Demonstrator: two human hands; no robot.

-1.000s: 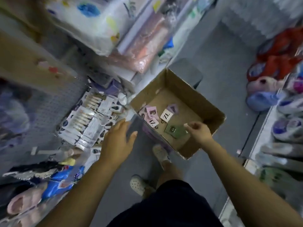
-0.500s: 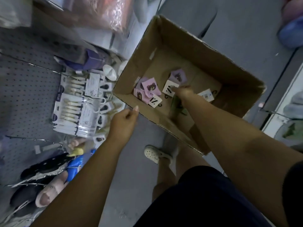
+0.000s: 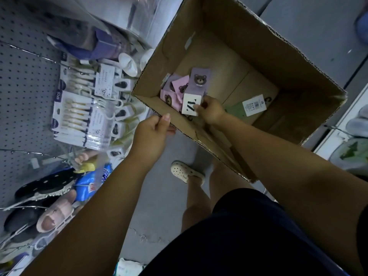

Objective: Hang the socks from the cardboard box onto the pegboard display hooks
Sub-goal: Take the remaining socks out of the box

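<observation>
Pinching the lilac bear socks [image 3: 200,80] by their white card with the right hand [image 3: 212,111], low inside the cardboard box [image 3: 258,46]. Gripping its near rim with the left hand [image 3: 151,134], fingers curled. Left to hang: this pair, pink socks [image 3: 180,86] at 9 o'clock, green socks [image 3: 233,112] at 3. Pegboard [image 3: 23,86] waiting at the box's 9 o'clock.

Cardboard box [image 3: 258,48], sock packs [image 3: 169,98] lying inside

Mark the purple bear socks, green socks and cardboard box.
purple bear socks [image 3: 200,81], head view, on the bear print.
green socks [image 3: 234,112], head view, on the green fabric beside its label.
cardboard box [image 3: 249,36], head view, on the inner far wall.
</observation>
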